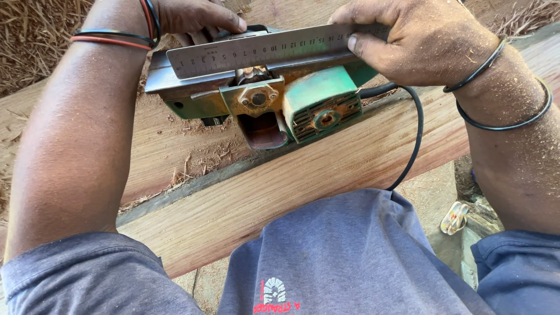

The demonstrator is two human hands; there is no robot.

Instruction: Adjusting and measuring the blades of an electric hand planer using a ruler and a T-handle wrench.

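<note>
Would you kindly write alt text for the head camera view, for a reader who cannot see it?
Seen from above, a person's left hand and right hand press a steel ruler along the sole of an upturned green electric planer. Below lie wooden planks scattered with shavings, and a black power cord trails over them.

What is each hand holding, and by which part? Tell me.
Both hands press a steel ruler against the upturned sole of a green electric planer: left hand at one end, right hand at the other.

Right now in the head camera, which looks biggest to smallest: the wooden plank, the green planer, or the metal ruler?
1. Wooden plank, largest by far.
2. Green planer.
3. Metal ruler, about as long as the planer but much thinner.
</note>
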